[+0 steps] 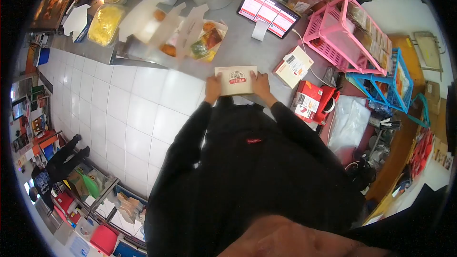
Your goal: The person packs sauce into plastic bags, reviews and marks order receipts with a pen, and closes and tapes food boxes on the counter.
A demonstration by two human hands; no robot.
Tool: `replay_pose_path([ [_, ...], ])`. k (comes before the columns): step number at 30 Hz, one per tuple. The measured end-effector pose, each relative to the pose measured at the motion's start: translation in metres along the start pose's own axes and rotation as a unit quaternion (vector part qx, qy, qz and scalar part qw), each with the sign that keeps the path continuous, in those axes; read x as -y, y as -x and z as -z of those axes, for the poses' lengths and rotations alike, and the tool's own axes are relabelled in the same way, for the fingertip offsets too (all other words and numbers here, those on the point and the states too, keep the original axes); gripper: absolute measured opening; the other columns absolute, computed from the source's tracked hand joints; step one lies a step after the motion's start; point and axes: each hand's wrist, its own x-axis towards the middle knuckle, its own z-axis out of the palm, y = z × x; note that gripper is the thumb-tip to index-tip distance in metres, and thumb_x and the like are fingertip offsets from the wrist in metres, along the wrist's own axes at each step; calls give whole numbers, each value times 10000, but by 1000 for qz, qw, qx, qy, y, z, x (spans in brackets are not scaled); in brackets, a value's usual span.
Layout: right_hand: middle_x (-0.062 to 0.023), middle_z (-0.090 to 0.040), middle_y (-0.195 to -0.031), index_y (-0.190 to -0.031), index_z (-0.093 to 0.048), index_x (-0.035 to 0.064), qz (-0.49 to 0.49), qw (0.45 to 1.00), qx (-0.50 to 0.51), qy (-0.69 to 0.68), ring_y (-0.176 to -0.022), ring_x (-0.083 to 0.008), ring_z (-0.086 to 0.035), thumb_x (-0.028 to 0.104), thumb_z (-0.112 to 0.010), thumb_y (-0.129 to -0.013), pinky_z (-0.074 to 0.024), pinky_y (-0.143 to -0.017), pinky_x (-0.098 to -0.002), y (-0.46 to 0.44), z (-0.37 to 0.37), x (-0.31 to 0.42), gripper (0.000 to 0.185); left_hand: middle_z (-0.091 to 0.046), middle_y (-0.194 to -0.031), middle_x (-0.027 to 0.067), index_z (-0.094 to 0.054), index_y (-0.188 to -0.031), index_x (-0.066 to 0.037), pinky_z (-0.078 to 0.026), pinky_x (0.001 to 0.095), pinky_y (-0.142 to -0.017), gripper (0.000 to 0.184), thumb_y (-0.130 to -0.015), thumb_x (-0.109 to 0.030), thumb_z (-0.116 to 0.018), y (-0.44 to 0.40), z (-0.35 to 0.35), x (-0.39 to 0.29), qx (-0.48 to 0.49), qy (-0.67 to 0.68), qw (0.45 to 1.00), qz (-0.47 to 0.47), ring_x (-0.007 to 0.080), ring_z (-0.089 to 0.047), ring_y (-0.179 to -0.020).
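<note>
A closed cardboard food box (236, 74) with a red and black printed logo is held level at the edge of the metal counter, in front of my body. My left hand (213, 88) grips its left side, and my right hand (261, 86) grips its right side. Thumbs lie near the top face; the other fingers are mostly hidden. Beyond it stand open food boxes (209, 43) with fried pieces, greens and sauce inside. To the right, another closed box (293, 66) carries a white paper label.
A tablet (268, 12) stands behind with a paper slip (259, 30) before it. Pink baskets (328, 33), a blue basket (400, 83) and a red machine (328, 99) line the right. A tub of yellow food (104, 24) sits left. Another person (52, 173) is at far lower left.
</note>
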Motion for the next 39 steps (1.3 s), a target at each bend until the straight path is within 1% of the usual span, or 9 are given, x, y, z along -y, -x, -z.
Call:
replay_pose_path([
  [5,-207,-508,-1161,-1309,-451,33,64,996,8,-58,-1034,-408,-546,483,-434,-937,-456,-870,-491,12,6,-4,584,-533,-1012,293,-549,-1128,63,-423,500,-826,469,-972,-364,-437,5,-8,17,1,-8,998,-68,454,-523,-963],
  [8,-191,-421,-1317,-1427,-331,116,118,993,4,-15,-1219,-386,-432,478,-579,-852,-389,-941,-565,10,26,3,724,-460,-1244,259,-442,-1322,22,-417,502,-906,589,-902,-372,-568,6,6,10,-68,20,984,-162,440,-442,-1157],
  [11,-182,-302,-1429,-1482,-216,182,286,951,1,114,-1330,-379,-292,433,-710,-742,-296,-1000,-622,25,67,26,924,-260,-1457,206,-287,-1466,-119,-360,526,-1018,849,-776,-369,-713,-7,52,-17,52,-130,853,-503,440,-276,-1321],
  [15,-170,-208,-1490,-1498,-172,244,367,900,158,173,-1386,-384,-183,327,-779,-671,-216,-1079,-602,11,73,38,1030,-155,-1532,146,-368,-1420,-365,-378,501,-1020,822,-700,-279,-754,1,59,-54,203,-317,819,-434,464,-207,-1360],
  [24,-185,-73,-1550,-1418,-376,318,467,865,93,158,-1419,-407,-88,236,-755,-704,-195,-1129,-521,5,43,7,812,-38,-1567,111,-395,-1366,-483,-463,511,-970,689,-791,-242,-687,-16,48,-23,209,-295,787,-500,491,-58,-1394],
  [28,-206,-112,-1540,-1424,-379,260,441,891,74,77,-1413,-414,-124,303,-724,-733,-167,-1137,-519,28,52,16,773,-121,-1554,146,-459,-1364,-358,-386,519,-1020,603,-798,-319,-661,-7,55,-31,222,-230,809,-494,478,-88,-1399],
  [33,-206,-198,-1519,-1449,-329,152,448,890,-28,74,-1404,-396,-179,390,-733,-701,-181,-1127,-528,20,21,0,883,-212,-1507,177,-280,-1466,-189,-262,618,-1045,1029,-628,-560,-747,-8,29,-17,75,-345,801,-484,408,-191,-1388],
  [37,-181,-198,-1524,-1470,-284,160,393,916,44,-60,-1413,-352,-179,369,-724,-715,-190,-1131,-494,24,35,-2,899,-427,-1206,177,-296,-1436,-126,-267,615,-997,1144,-448,-391,-808,-6,22,-65,88,-308,838,-442,366,-405,-1176],
  [39,-194,-451,-1355,-1345,-458,97,296,951,-4,-95,-1259,-337,-426,280,-692,-771,-351,-1040,-426,42,68,-22,647,-412,-1223,189,-282,-1431,-105,-281,602,-977,1162,-454,-422,-824,-17,3,-55,109,-243,854,-448,370,-393,-1196],
])
